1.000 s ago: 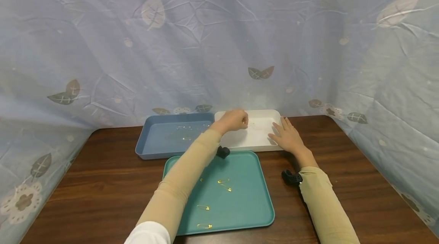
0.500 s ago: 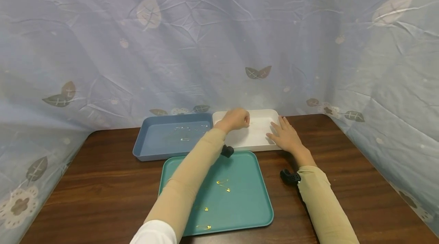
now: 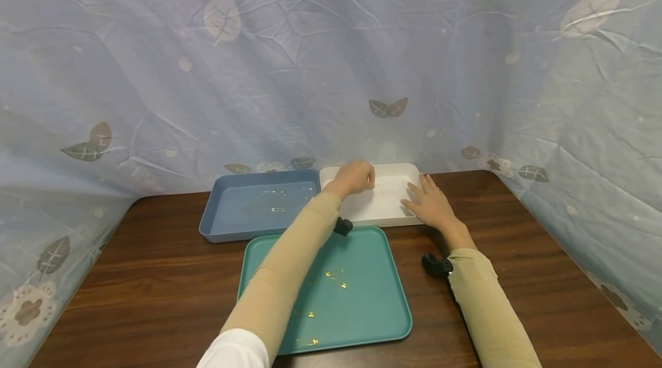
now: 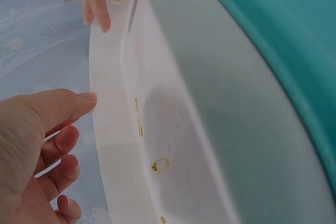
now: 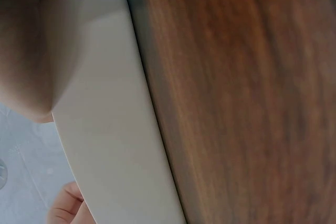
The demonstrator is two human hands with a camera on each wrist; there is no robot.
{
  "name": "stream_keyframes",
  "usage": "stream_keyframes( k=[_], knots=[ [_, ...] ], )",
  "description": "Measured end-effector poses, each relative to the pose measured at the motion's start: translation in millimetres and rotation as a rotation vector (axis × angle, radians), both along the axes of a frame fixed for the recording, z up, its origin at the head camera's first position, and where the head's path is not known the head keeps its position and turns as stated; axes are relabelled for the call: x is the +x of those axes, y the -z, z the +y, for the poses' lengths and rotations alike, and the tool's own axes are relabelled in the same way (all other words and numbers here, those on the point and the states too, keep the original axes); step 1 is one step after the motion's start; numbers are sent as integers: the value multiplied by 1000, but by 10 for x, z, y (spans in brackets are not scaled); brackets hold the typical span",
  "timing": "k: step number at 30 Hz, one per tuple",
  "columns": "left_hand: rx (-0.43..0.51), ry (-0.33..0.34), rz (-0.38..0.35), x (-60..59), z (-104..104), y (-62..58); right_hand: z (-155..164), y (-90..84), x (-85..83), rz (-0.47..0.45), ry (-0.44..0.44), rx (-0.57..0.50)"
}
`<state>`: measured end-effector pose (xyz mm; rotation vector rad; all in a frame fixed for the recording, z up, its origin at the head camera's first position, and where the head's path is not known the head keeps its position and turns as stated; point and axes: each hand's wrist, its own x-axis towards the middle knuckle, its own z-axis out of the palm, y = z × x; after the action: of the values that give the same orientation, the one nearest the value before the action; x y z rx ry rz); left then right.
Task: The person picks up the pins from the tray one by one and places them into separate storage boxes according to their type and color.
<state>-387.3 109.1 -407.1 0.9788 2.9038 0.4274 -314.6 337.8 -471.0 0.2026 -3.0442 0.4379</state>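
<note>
White tray [image 3: 390, 207] below left hand [image 3: 355, 177], right hand [image 3: 434, 207] at its end.
Head: blue tray [image 3: 238, 207] left of left hand; teal tray [image 3: 362, 310] nearer, partly behind left sleeve [image 3: 279, 287]; right hand spread at rim; wooden table [image 3: 129, 282], leaf-print cloth [image 3: 310, 98] beyond. Left wrist: gold pins [image 4: 139, 118] beside left hand, in white tray, thumb apart from half-bent fingers. Right wrist: right hand against tray wall.

The tabletop [image 3: 103, 310] carries three trays: one white tray [image 3: 393, 210], one blue tray [image 3: 235, 207] and one teal tray [image 3: 362, 313]. The white tray shows three gold safety pins [image 4: 154, 166]; the teal tray, at least four gold pins [image 3: 338, 282]; the blue tray, several silver pins [image 3: 278, 210], too small for exact count. Black wrist units [image 3: 437, 266]: two.
</note>
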Motion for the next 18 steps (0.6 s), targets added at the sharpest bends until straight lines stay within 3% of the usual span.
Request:
stream_keyframes(
  k=[8, 18],
  knots=[
    [-16, 15, 8, 28, -34, 15, -5, 5, -8, -11, -2, -3],
    [-35, 63, 43, 116, -86, -65, 11, -2, -4, -14, -3, -6]
  ],
)
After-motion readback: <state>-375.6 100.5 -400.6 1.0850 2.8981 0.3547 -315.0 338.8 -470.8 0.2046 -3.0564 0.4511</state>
